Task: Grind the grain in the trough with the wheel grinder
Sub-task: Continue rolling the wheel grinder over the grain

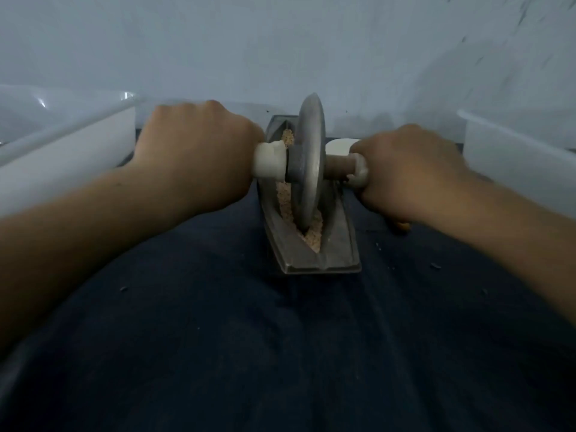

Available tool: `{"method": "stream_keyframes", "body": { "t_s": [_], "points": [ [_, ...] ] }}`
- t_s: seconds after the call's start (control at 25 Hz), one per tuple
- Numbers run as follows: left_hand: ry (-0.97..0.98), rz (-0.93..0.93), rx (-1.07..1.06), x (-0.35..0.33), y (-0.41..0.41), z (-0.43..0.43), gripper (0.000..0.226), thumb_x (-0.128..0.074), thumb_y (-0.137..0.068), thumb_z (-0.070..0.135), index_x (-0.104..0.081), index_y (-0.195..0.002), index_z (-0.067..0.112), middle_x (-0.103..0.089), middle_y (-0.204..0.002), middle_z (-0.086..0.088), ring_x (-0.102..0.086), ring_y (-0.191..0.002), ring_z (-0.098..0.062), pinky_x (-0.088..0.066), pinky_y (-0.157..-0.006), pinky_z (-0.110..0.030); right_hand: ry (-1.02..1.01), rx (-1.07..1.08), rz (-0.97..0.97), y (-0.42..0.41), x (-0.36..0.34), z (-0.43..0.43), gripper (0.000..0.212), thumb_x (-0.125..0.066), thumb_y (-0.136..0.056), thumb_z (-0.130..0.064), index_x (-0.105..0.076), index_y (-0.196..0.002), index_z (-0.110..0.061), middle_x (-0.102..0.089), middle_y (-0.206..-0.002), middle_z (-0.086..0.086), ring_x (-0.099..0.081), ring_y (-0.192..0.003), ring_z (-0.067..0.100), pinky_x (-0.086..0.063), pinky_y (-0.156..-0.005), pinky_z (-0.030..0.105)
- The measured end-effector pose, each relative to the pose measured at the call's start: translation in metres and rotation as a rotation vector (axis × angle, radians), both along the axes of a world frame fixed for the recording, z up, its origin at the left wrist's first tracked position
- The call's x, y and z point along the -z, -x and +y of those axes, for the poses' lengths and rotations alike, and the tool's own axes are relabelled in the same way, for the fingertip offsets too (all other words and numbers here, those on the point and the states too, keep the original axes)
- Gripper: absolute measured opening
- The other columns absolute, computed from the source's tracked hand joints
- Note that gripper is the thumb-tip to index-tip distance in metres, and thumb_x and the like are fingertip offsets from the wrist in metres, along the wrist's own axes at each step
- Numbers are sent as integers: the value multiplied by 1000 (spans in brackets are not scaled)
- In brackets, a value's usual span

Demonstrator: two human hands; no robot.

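Gripping the cross handle (339, 166) on either side of the wheel (307, 169), the left hand (193, 157) and the right hand (408, 173) are both clenched round it, knuckles up. Their fingers curl out of sight beneath. Most of the handle is hidden inside the fists. Only a pale collar by the left hand and a short dark stretch by the right show.

The wheel stands on its edge in the trough (339, 244), its lower rim sunk in the grain (313, 235), which lies along the groove before and behind it. The trough's far end is partly hidden behind the wheel and the left hand. A small pale round thing (339, 145) just behind the right hand is too covered to identify.

The trough sits on a dark cloth (280, 338), its far end near the wall (280, 57). The left tub (62, 151) and the right tub (523, 157), both white and cut off by the frame, stand well apart from it. Bare cloth spreads out from the trough's near end.
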State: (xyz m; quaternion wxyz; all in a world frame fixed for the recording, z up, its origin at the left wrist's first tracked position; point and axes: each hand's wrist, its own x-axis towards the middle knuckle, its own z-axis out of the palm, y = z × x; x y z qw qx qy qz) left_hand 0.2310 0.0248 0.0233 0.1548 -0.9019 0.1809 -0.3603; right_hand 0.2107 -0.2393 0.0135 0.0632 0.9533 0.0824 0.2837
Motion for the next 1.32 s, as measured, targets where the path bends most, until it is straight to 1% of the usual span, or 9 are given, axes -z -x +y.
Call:
{"method": "stream_keyframes", "body": {
  "t_s": [0.16,0.28,0.56,0.64,0.8,0.92,1.12,1.24,1.32],
  "points": [
    [69,46,-93,-1,-54,-21,9,-61,-84,19,-64,-92,22,-44,-70,-5,-53,-62,-31,-32,-55,-32,-78,97,33,-65,-2,22,20,-67,-83,-23,-49,-76,-28,-60,-82,3,-59,-76,30,-35,-57,29],
    [81,124,-121,-15,-62,-29,14,-58,-87,20,-65,-99,22,-52,-80,-6,-60,-78,-34,-38,-63,-35,-129,107,152,-75,-11,26,12,-62,-89,-21,-54,-84,-29,-64,-100,8,-61,-90,32,-40,-66,34],
    [154,187,77,2,15,14,10,-53,-67,46,-53,-77,43,-38,-58,14,-39,-50,-20,-25,-48,-22,229,-51,-144,8,-24,3,33,-68,-57,-37,-36,-55,-34,-36,-49,-11,-30,-39,11,-19,-45,16],
    [155,243,3,10,5,9,7,-55,-73,42,-54,-78,38,-45,-62,12,-46,-54,-21,-31,-50,-25,202,-9,-101,-9,-16,10,24,-69,-63,-34,-45,-61,-29,-41,-54,-7,-35,-43,15,-21,-47,19],
    [73,-16,-97,5,-38,-23,10,-58,-86,16,-51,-83,21,-55,-70,-6,-54,-60,-30,-27,-51,-29,-64,65,-109,-62,8,24,5,-60,-89,-24,-57,-90,-20,-61,-80,8,-60,-76,35,-35,-59,33],
    [39,34,-126,-14,-48,-38,9,-57,-86,11,-59,-92,16,-62,-82,-11,-63,-75,-36,-38,-58,-35,-146,81,6,-69,11,19,6,-57,-93,-23,-58,-97,-20,-56,-81,6,-61,-83,35,-37,-60,34],
    [152,219,7,10,3,6,6,-60,-82,32,-54,-82,33,-47,-68,7,-42,-55,-19,-31,-52,-28,157,-114,-133,-7,-18,10,31,-71,-73,-31,-40,-74,-34,-29,-58,-8,-34,-48,22,-15,-50,20],
    [110,76,69,4,18,15,20,-64,-68,36,-43,-69,36,-24,-54,13,-14,-43,-9,-15,-47,-15,136,-118,-198,12,-11,6,42,-74,-60,-26,-34,-70,-36,-20,-53,-12,-12,-42,9,-13,-51,14],
    [74,33,3,6,3,4,15,-66,-72,31,-51,-73,35,-20,-56,9,-12,-43,-12,-14,-48,-18,76,-19,-191,-7,4,9,34,-75,-69,-25,-41,-71,-31,-24,-54,-9,-19,-43,15,-14,-51,16]
  ]
}}
